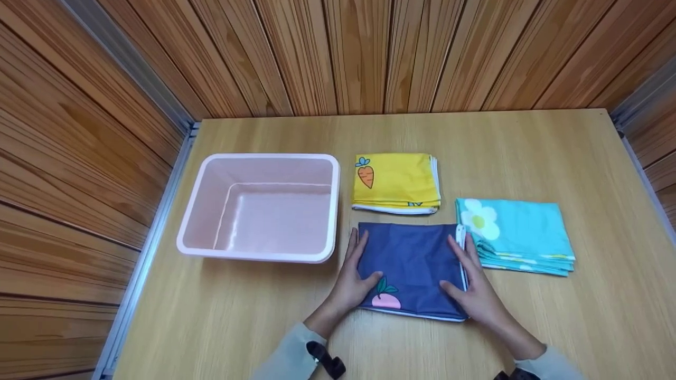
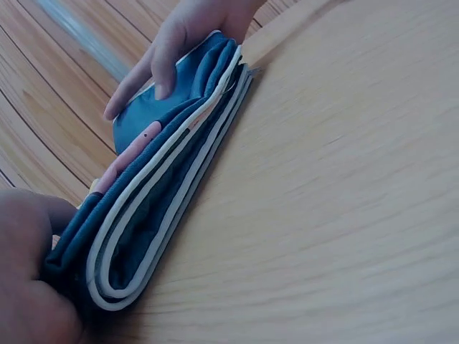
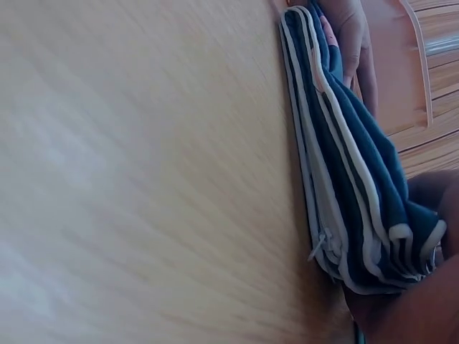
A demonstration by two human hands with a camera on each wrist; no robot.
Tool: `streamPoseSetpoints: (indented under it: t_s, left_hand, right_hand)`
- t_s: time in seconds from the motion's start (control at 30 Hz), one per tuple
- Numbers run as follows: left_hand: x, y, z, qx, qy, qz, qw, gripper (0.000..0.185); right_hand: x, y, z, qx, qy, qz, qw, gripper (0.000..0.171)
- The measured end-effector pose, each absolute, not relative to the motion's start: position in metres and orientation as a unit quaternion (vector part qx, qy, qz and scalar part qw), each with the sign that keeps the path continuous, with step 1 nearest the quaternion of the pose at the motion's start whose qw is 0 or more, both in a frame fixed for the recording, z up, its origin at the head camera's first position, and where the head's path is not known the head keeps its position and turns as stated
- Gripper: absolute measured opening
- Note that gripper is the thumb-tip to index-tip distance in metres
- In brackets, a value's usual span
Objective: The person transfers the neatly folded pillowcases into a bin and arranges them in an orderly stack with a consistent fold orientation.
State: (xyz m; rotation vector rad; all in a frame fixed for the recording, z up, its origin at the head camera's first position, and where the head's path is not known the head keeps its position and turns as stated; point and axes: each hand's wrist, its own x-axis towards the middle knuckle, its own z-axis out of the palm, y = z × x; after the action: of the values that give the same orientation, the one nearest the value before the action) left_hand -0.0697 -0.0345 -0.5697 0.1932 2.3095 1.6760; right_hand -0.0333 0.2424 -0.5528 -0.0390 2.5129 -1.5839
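Folded navy cloth (image 1: 409,258) gripped at both sides over the bench (image 1: 607,327).
The left hand (image 1: 349,285) grips the left side, its thumb on top beside a pink fruit print (image 1: 386,301); the right hand (image 1: 477,293) grips the right side, thumb likewise on top. The wrist views show stacked layers edged in white, with a small zip pull (image 3: 318,246) near the right hand; whether the underside touches the bench cannot be told. Beyond the navy cloth, just beside it, lies the folded yellow cloth (image 1: 398,179) with a carrot print (image 1: 365,177); to the right, near the right hand, the folded turquoise cloth (image 1: 531,227); to the left, the pink tub (image 1: 280,219).
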Motion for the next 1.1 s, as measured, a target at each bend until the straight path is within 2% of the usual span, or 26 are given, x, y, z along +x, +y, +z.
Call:
streamPoseSetpoints:
  t_s: [0.23,0.5,1.1]
  left_hand:
    - [-0.0697,-0.0359,-0.5706,0.079,0.798,0.578,0.155,0.077]
    - [-0.0691,-0.0352,-0.5684,0.065,0.798,0.575,0.168,0.072]
    - [-0.0709,-0.0356,-0.5703,0.062,0.798,0.576,0.167,0.070]
  right_hand:
    - [-0.0316,0.2410,-0.5560,-0.031,0.845,-0.529,0.066,0.080]
    - [-0.0309,0.2397,-0.5600,-0.038,0.852,-0.520,0.043,0.079]
    - [-0.0346,0.2416,-0.5538,-0.003,0.833,-0.545,0.099,0.066]
